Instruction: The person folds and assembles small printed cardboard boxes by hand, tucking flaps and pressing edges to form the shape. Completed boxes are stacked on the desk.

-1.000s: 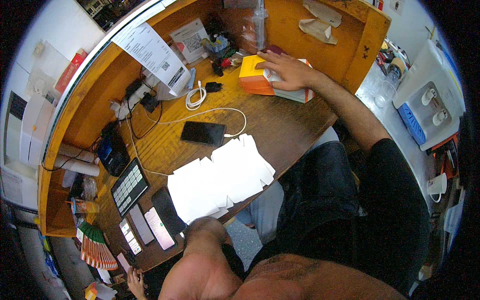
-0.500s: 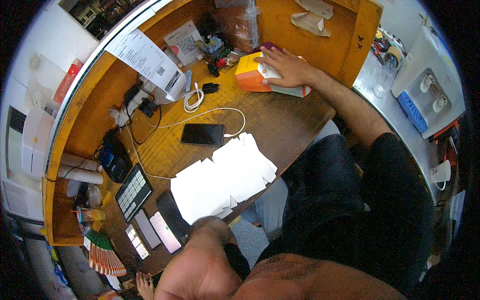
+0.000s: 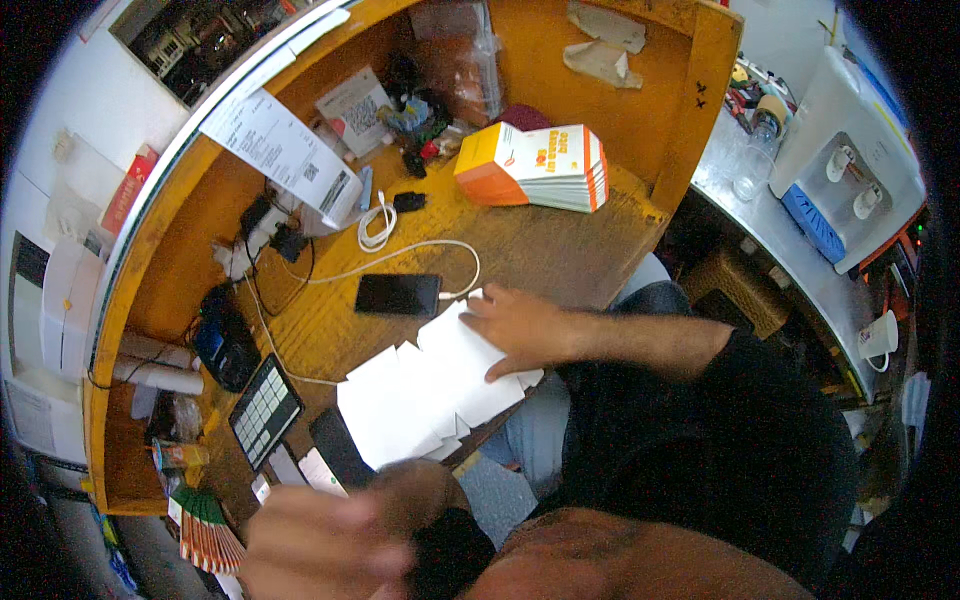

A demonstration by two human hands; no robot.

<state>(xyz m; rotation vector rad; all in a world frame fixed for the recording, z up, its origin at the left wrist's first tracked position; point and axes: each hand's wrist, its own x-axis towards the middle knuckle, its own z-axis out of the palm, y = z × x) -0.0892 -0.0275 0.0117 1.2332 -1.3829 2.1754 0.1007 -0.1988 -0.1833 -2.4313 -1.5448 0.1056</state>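
Note:
My right hand lies on the right end of a spread of white sheets with notched edges, its fingers stretched and the thumb apart. Smeared by motion, my left hand is above the near left corner of the desk, and its fingers cannot be made out. A stack of folded orange, yellow and white printed cartons sits at the far right of the desk. Just beyond the sheets lies a dark phone with a white cable plugged into it.
Left of the sheets are a tablet, a black pad and a phone with a lit screen, partly hidden by my left hand. A black device stands farther left. A water dispenser is at the right.
My right hand has left the carton stack and come nearer, down onto the white sheets. My left hand has risen from the lower left edge into view over the phones.

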